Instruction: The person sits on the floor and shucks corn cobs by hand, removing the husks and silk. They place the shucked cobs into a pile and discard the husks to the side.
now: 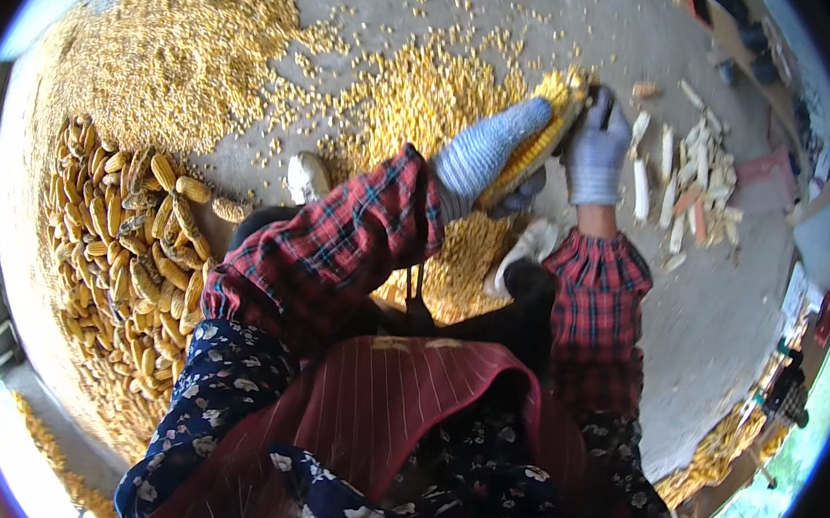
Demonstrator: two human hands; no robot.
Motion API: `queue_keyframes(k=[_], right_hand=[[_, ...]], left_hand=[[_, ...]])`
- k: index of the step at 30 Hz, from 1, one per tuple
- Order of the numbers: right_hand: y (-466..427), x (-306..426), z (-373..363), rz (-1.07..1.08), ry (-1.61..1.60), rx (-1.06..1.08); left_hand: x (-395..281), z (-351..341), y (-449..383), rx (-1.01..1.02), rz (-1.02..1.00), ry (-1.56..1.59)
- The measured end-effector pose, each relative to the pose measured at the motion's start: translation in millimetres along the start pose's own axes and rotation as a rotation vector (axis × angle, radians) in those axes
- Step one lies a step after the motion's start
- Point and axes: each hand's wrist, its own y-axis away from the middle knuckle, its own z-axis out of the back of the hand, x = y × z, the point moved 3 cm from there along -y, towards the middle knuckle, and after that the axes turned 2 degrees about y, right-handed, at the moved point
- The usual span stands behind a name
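My left hand [495,148], in a blue-grey knitted glove, grips a corn cob [535,150] with yellow kernels, its thumb lying along the cob. At the cob's far end, my right hand [597,145] is gloved too, with its fingers bent close against the tip. Whether it holds a tool or part of the cob cannot be told. Loose corn kernels [428,105] lie in a heap on the floor beneath and beyond the cob, and more kernels [470,264] lie between my shoes.
Whole corn cobs [128,234] are piled at the left, below a broad spread of kernels [174,45]. Stripped cobs [701,162] lie on the concrete floor [714,307] at the right, beside a reddish flat thing [766,175]. My white shoes [309,178] stand near the kernels.
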Motion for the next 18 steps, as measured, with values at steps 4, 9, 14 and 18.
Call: queue_keyframes(k=[4,9,14,18], right_hand=[[-0.8,24.7,6.3,-0.298,-0.24,0.152],[-9.8,16.3,7.1,-0.061,-0.324,0.146],[-4.3,22.5,11.1,0.126,-0.14,0.089],[-1.4,7.7,11.7,0.02,-0.142,0.011]], left_hand=[[-9.0,0.7,-7.1,-0.084,-0.158,-0.278],[-12.8,-5.7,-20.1,-0.098,-0.372,-0.399],[4.8,-9.3,-22.2,0.021,-0.445,-0.329],[2.2,-14.7,-10.3,0.055,-0.096,-0.248]])
